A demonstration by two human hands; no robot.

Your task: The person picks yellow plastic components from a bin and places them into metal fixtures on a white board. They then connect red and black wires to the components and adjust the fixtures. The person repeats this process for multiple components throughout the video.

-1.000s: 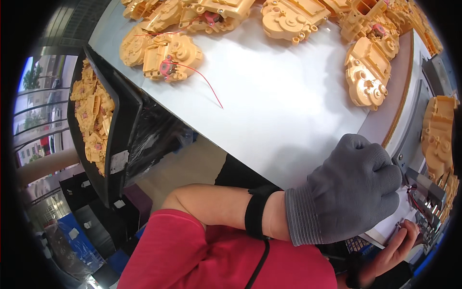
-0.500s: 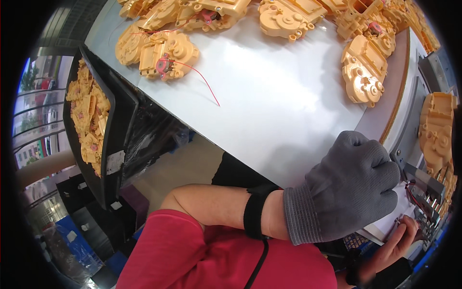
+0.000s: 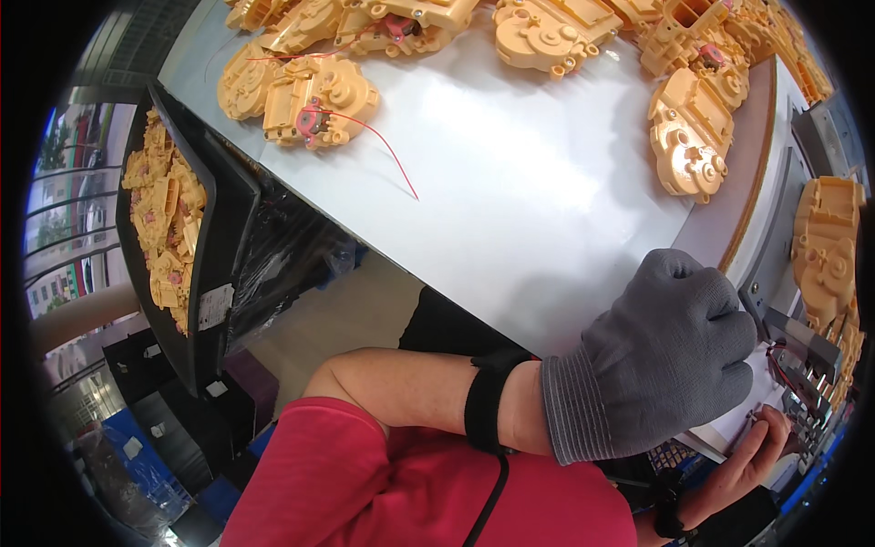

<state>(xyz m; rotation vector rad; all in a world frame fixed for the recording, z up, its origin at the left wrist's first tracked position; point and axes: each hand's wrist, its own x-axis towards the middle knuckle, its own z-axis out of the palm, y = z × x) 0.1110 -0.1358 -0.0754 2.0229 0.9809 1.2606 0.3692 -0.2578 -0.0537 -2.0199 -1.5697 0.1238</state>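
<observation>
My left hand (image 3: 661, 360), in a grey knitted glove, is curled closed beside a metal fixture (image 3: 793, 337) at the right. Whatever its fingers may hold is hidden behind the glove. My bare right hand (image 3: 752, 456) is lower right, its fingertips drawn together near the fixture's lower end. Anything pinched there is too small to make out. Thin dark and red wires (image 3: 777, 365) show between the hands, beside the fixture. Beyond the fixture stands a yellow-orange plastic gear housing (image 3: 825, 246).
Several similar housings (image 3: 551, 36) line the far side of the white table (image 3: 510, 191). One nearer housing (image 3: 319, 105) has a pink part and a loose red wire (image 3: 394, 159). A wooden-edged divider (image 3: 761, 173) rises at right. On the left, a black bin (image 3: 214, 264) holds more housings.
Both hands stay almost where they were beside the fixture, with only a very slight shift of the view. Nothing is visibly taken up or let go.
</observation>
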